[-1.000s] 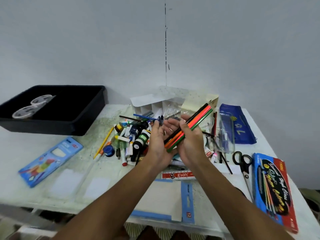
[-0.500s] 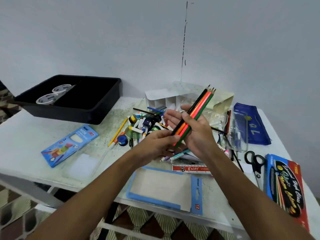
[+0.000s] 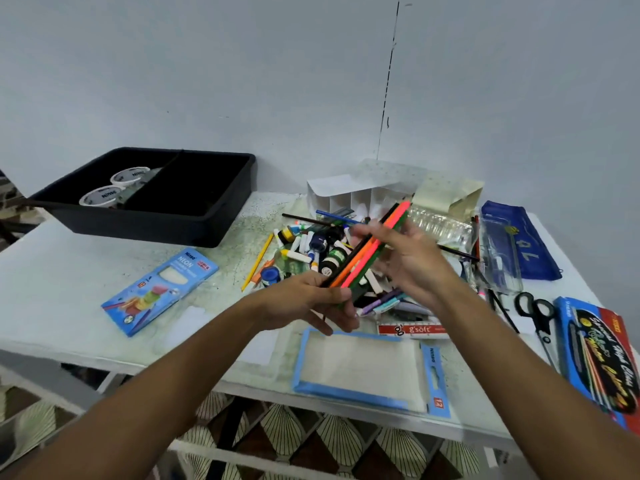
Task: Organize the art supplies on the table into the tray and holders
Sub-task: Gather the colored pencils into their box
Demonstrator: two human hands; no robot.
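A bundle of coloured pencils (image 3: 360, 259) slants over the pile of loose art supplies (image 3: 311, 247) in the middle of the table. My left hand (image 3: 308, 303) grips the bundle's lower end. My right hand (image 3: 415, 261), blurred, holds the upper part with its thumb across the pencils. The black tray (image 3: 156, 220) sits at the back left with two white tubs (image 3: 114, 188) in its left section. A white compartment holder (image 3: 349, 199) stands behind the pile, close to the pencil tips.
A blue neon box (image 3: 159, 289) lies front left and a blue-edged card pack (image 3: 363, 368) at the front edge. A ruler (image 3: 412, 330), scissors (image 3: 535, 310), a red-blue pencil box (image 3: 602, 358), a blue pouch (image 3: 519, 244) and a clear case (image 3: 498, 258) lie at right.
My left hand rose from the pile and took hold of the bundle's lower end. The bundle tilted lower and more to the left. The camera turned left.
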